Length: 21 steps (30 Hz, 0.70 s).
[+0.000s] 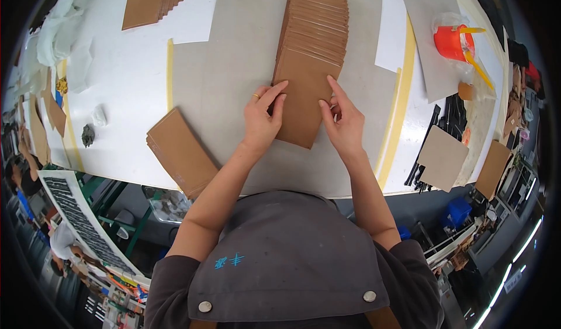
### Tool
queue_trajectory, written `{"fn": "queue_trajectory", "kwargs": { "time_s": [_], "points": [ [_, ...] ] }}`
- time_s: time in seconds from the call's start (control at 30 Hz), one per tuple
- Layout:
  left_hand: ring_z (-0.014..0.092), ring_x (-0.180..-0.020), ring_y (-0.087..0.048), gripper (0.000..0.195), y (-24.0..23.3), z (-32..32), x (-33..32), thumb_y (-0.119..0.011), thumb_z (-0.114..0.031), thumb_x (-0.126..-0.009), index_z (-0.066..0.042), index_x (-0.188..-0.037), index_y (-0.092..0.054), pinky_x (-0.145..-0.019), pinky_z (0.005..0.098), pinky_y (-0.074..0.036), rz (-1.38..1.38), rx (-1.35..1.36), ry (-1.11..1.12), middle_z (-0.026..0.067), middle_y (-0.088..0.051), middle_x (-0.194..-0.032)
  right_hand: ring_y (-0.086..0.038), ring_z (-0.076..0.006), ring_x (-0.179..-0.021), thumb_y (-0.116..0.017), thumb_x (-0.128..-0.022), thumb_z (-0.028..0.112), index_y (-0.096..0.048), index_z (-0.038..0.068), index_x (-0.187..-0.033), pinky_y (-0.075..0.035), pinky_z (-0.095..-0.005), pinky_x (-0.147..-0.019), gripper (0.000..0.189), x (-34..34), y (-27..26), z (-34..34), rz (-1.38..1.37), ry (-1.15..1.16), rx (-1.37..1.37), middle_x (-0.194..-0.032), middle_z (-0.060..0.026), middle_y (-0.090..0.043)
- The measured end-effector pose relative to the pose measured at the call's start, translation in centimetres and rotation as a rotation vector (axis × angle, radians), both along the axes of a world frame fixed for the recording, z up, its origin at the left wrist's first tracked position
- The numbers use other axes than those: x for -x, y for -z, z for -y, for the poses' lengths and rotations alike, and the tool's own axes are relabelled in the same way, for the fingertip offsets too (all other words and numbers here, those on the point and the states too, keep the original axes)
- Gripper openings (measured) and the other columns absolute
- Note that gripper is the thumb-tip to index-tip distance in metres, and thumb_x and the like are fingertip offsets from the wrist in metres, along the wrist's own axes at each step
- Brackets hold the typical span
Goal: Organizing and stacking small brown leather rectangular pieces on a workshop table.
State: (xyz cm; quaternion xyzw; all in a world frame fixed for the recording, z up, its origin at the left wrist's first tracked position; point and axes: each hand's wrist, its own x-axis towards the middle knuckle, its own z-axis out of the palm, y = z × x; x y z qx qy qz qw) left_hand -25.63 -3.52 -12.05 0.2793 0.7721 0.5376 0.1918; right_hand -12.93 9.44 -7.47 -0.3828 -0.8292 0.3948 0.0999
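Note:
A brown leather-like panel (302,123) lies before me at the near end of a long row of overlapping brown panels (315,26). My left hand (265,114) is at its left edge, thumb and index fingertips close together over the surface. Whether they pinch the edge cannot be told. At the right edge is my right hand (344,116). Its index fingertip and thumb are apart, both touching the panel, and the other fingers are curled. Grey sheeting (219,92) lies beneath the row.
Left of my forearm lies a stack of brown panels (182,149); more overlapping panels (144,2) lie at the far left. On the right are a red pot (451,42) with yellow-handled tools, black strips (453,114) and a grey-beige board (442,158). Yellow tape (392,140) crosses the white table (118,140).

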Motion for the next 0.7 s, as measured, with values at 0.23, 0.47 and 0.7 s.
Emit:
{"fn": "queue_trajectory", "kwargs": {
  "time_s": [0.23,0.47,0.7],
  "points": [
    [0.018,-0.073,-0.057,0.026,-0.66,-0.03,0.14,-0.064,-0.002,-0.091,-0.008,-0.115,-0.070,-0.065,0.0284,-0.047,0.063,0.055,0.006,0.0078,-0.062,-0.088,-0.061,-0.0131,-0.058,-0.069,-0.088,0.011,-0.057,0.012,-0.135,-0.051,-0.0283,-0.056,0.049,-0.09,0.23,0.10,0.007,-0.004,-0.016,-0.076,-0.0029,-0.063],
    [0.017,-0.071,-0.055,0.026,-0.66,-0.27,-0.10,-0.064,-0.002,-0.091,-0.009,-0.115,-0.070,-0.061,0.0284,-0.045,0.032,0.085,-0.005,0.0070,-0.062,-0.088,-0.061,-0.0138,-0.057,-0.069,-0.087,0.011,-0.057,0.009,-0.134,-0.051,-0.0289,-0.056,0.048,-0.17,0.46,-0.12,-0.005,-0.011,-0.036,-0.075,-0.0031,-0.062],
    [0.021,-0.068,-0.059,0.024,-0.58,-0.47,-0.05,-0.062,-0.006,-0.093,-0.010,-0.115,-0.069,-0.061,0.0318,-0.049,-0.037,0.077,-0.003,0.0082,-0.063,-0.092,-0.060,-0.0145,-0.056,-0.070,-0.087,0.011,-0.058,0.008,-0.132,-0.050,-0.0295,-0.055,0.047,-0.14,0.87,-0.23,-0.006,-0.027,-0.090,-0.073,-0.0032,-0.061]
  ]
}}
